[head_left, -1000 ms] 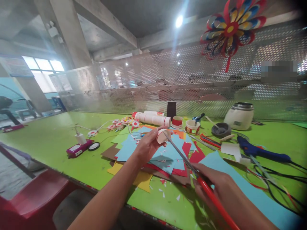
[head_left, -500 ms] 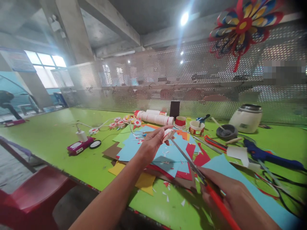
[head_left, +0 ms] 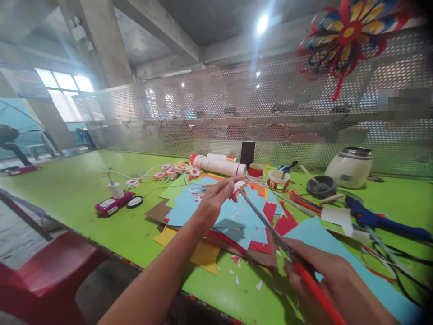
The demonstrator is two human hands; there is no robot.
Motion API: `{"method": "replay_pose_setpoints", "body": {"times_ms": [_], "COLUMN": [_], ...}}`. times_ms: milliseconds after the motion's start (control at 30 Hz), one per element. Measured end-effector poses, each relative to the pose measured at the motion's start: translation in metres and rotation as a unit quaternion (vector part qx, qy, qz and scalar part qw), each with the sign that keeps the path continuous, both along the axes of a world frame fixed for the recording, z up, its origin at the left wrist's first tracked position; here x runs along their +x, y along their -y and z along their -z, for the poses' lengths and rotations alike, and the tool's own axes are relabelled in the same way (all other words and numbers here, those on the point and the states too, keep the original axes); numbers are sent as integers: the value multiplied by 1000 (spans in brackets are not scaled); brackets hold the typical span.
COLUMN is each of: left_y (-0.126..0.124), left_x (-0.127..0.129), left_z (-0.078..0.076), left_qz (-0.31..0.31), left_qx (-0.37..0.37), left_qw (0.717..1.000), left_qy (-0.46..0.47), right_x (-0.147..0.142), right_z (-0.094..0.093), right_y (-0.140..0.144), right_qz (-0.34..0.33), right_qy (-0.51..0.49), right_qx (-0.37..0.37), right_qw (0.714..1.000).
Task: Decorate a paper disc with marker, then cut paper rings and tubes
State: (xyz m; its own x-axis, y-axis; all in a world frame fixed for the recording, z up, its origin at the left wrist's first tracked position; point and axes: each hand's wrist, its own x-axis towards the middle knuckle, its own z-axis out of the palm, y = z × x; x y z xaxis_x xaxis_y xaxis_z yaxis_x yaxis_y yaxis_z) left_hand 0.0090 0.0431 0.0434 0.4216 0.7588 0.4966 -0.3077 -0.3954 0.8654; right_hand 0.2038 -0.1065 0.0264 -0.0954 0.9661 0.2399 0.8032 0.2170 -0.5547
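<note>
My left hand (head_left: pixel 216 198) pinches a small white paper piece with red edging (head_left: pixel 238 186) between thumb and fingers, above the stacked coloured sheets. In my right hand (head_left: pixel 321 266) are red-handled scissors (head_left: pixel 267 223), their long metal blades reaching up to the paper piece. The blade tips touch or lie right at its edge; I cannot tell whether they are parted. Light blue sheets (head_left: pixel 189 212) lie beneath, with red, brown and yellow sheets under them. Small white and red scraps (head_left: pixel 237 277) are scattered on the green table (head_left: pixel 135 246).
Paper cups (head_left: pixel 279 180), a long stack of white cups (head_left: pixel 219 165), a grey bowl (head_left: pixel 321 186) and a cream jar (head_left: pixel 350 167) stand at the back. To the right lies a blue glue gun (head_left: pixel 382 221) with cables. A purple power strip (head_left: pixel 113 204) sits left, near a red chair (head_left: pixel 61 266).
The paper piece in my left hand has turned, so less of its white face shows. The scissors stay at its edge. The view has shifted slightly.
</note>
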Motion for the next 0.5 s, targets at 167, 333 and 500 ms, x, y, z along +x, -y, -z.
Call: {"method": "replay_pose_setpoints", "body": {"times_ms": [167, 333, 500], "left_y": [1, 0, -2], "left_x": [-4, -4, -4], "left_z": [-5, -6, -4], "left_qz": [-20, -30, -40], "left_qx": [32, 65, 76], "left_qw": [998, 996, 993], "left_qy": [-47, -58, -86], "right_x": [-2, -4, -7], "right_z": [-3, -6, -10], "right_y": [0, 1, 3], "right_qz": [-7, -10, -21], "right_qy": [-7, 1, 6], "right_qx": [-26, -4, 5], "right_qw": [1000, 1000, 1000]}}
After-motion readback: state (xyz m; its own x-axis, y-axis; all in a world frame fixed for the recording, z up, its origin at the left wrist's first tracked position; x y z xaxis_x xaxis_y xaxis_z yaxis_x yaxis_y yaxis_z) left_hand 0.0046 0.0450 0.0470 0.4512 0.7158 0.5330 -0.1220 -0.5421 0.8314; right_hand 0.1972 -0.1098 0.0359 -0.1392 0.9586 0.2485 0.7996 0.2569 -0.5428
